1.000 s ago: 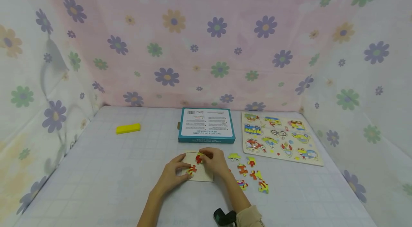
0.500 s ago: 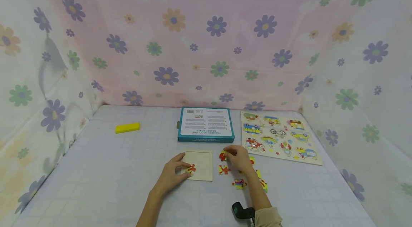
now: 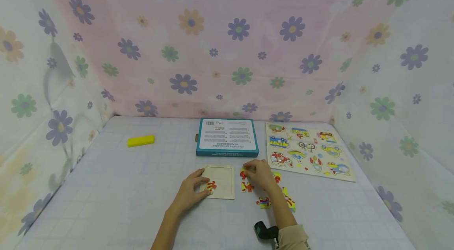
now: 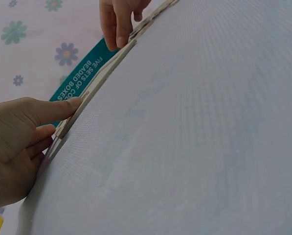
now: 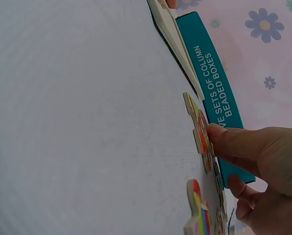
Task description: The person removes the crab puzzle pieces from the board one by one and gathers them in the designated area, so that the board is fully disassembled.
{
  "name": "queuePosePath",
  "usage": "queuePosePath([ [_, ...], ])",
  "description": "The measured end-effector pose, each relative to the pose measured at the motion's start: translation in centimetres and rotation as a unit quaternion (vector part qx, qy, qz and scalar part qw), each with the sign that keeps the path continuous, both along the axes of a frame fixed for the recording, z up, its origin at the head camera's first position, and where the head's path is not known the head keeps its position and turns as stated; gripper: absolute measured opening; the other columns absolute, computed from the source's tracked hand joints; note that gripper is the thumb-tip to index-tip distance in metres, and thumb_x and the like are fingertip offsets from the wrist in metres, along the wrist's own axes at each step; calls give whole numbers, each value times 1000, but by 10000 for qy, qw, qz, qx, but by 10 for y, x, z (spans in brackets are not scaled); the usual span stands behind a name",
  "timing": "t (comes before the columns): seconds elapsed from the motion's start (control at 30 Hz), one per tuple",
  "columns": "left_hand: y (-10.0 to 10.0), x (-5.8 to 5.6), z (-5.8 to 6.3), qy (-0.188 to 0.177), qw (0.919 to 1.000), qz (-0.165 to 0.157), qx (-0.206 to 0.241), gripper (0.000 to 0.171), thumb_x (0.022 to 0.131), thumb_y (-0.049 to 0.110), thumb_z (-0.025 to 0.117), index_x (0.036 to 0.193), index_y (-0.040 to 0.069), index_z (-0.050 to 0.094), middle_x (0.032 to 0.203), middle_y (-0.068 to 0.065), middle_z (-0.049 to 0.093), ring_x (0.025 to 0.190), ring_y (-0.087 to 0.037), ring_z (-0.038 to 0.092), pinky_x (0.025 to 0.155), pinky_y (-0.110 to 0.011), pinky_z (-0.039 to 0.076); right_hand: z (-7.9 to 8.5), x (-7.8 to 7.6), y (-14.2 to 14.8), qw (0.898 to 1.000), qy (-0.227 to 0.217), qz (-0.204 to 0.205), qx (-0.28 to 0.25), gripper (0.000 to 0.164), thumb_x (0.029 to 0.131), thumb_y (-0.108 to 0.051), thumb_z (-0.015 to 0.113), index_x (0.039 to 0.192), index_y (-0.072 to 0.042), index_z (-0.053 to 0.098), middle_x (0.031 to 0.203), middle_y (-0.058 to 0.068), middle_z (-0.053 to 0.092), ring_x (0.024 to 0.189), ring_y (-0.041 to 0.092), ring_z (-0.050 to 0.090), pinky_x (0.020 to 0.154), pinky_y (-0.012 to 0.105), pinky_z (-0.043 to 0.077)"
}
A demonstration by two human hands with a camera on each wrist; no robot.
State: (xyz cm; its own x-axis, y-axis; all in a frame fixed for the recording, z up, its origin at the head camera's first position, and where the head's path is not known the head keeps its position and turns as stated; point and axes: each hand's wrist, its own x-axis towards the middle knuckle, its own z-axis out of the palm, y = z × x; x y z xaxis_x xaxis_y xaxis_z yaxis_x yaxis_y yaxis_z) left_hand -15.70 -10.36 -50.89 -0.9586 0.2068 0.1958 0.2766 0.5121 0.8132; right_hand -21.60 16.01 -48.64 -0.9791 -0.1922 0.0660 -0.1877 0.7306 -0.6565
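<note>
In the head view a square wooden puzzle tray [image 3: 223, 187] lies flat, with one red-and-yellow puzzle piece [image 3: 211, 185] at its left side. My left hand [image 3: 190, 191] grips the tray's left edge, thumb by that piece; in the left wrist view the thumb [image 4: 70, 105] lies along the tray's rim. Just right of the tray, my right hand [image 3: 261, 174] pinches a red-and-yellow puzzle piece [image 3: 242, 174] low over the table, part of it hidden by the fingers. Below it lies another red-and-yellow piece [image 3: 247, 187]. A rainbow-striped piece [image 3: 264, 202] sits nearer the wrist.
More pieces, such as a yellow-and-red one [image 3: 276, 177], lie partly behind the right forearm. Behind the tray is a teal box [image 3: 227, 137]. A vehicle peg puzzle board [image 3: 308, 151] occupies the back right, a yellow block [image 3: 141, 141] the back left.
My right hand has carried its puzzle piece from over the tray to the table on the right, then shifted slightly left and down. The left hand has stayed on the tray.
</note>
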Motion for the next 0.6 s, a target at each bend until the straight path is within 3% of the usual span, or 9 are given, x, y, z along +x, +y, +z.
queuePosePath([
  [0.2,0,1,0,74,9997,1,-222,36,72,14,80,103,0,70,135,-21,50,129,-39,42,105,-53,33,1,0,-2,9998,-44,-177,-27,21,80,-14,75,99,-5,72,83,0,67,80,15,50,74,30,45],
  [0.37,0,1,0,98,9998,-2,-190,35,73,14,80,103,0,70,135,-21,50,129,-39,40,105,-54,33,1,2,-3,9995,-82,-213,-227,22,81,-11,73,102,-5,71,87,1,68,82,16,53,76,32,48],
  [0.6,0,1,1,155,9995,12,-260,33,73,15,80,101,2,71,135,-21,50,129,-40,41,104,-55,33,4,19,-12,9981,467,-36,-396,26,81,-8,72,105,-1,69,95,6,70,89,21,60,80,37,52],
])
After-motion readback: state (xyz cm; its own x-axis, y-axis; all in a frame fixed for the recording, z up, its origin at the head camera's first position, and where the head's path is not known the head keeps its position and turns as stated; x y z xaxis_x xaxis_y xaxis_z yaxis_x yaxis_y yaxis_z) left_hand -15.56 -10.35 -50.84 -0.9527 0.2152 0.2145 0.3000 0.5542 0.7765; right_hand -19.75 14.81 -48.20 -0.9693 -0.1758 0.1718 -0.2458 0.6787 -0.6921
